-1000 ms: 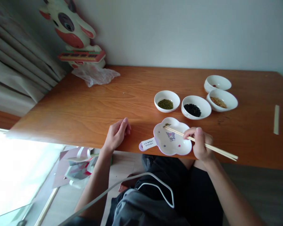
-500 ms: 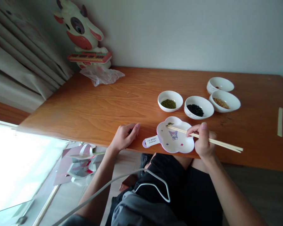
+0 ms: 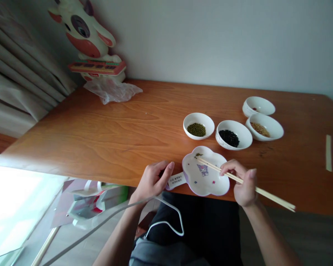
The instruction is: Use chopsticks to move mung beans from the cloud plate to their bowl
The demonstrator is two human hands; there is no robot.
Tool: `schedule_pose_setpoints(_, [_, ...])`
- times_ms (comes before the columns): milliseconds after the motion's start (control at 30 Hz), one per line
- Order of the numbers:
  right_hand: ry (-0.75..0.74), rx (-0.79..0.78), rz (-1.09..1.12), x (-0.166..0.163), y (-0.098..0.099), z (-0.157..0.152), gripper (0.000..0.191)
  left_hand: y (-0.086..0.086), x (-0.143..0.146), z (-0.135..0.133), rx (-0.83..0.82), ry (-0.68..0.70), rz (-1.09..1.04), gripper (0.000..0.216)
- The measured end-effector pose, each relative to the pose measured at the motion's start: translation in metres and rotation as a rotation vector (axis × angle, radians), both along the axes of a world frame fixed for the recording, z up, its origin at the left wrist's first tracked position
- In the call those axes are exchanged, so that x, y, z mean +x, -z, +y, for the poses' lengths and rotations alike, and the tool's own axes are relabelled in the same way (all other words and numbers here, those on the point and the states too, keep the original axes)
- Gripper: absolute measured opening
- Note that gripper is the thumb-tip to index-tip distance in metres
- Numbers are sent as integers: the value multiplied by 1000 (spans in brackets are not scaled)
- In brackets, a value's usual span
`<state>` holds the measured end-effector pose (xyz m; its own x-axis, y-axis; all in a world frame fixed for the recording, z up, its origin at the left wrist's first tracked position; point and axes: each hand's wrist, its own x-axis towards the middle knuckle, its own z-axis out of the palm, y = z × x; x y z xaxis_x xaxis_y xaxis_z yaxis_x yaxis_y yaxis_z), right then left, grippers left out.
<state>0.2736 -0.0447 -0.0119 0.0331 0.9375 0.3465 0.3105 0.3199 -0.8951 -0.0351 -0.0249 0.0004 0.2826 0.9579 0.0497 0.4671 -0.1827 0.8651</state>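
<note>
A pair of wooden chopsticks (image 3: 272,197) is held in my right hand (image 3: 244,184), fingers and thumb closed around them. Their tips rest over the upper left of a white flower-shaped dish (image 3: 211,184) with a purple rim and a cartoon figure. Beside the tips lie several small green beans (image 3: 199,154). My left hand (image 3: 154,181) is curled at the table edge, its thumb close to the dish's labelled handle (image 3: 177,180); nothing shows inside it, and whether it touches the handle I cannot tell. Behind the dish stands a white bowl of green beans (image 3: 197,129).
A bowl of black beans (image 3: 229,137), a bowl of tan grains (image 3: 260,129) and a bowl with a few reddish bits (image 3: 255,109) stand to the right. A cow toy keyboard (image 3: 97,68) and a clear plastic bag (image 3: 113,92) are at the back left. A pale cable (image 3: 100,223) crosses my left forearm.
My left hand has come right, up to the dish's handle. The chopsticks stay over the dish, their rear ends now lower and farther right. The whole view has shifted a little.
</note>
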Motion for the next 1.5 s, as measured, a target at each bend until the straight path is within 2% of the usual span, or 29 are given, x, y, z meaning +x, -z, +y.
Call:
schedule_pose_setpoints(233, [26,39,12,-1,10,1,73,-1,2,-2,14,10,41,50])
schedule_pose_setpoints(400, [44,35,74,-3,10,1,76,-1,1,-2,-1,29,43,49])
schedule_pose_setpoints(567, [25,-10,28,-5,8,2,83,-2,1,-2,3,22,45,47])
schedule_pose_setpoints(933, [75,48,62,-9,8,6,84,1,0,-2,25,45,41,46])
schedule_pose_setpoints(1033, [122,66,127,-9,1,6,84,2,-1,-2,34,51,38,46])
schedule_pose_setpoints(1133, [159,134,207,-8,-16,15,85,2,-1,-1,36,52,40,46])
schedule_pose_setpoints(1267, [224,290,312,-14,-48,55,83,2,-1,-1,30,54,46,46])
schedule_pose_setpoints(1333, [247,319,296,-18,-60,74,83,1,-1,-2,28,55,49,46])
schedule_pose_setpoints(1400, [205,284,248,-18,-64,81,82,1,0,-2,27,47,57,47])
schedule_pose_setpoints(1500, [105,247,200,-11,-56,62,79,0,0,-2,18,32,66,47])
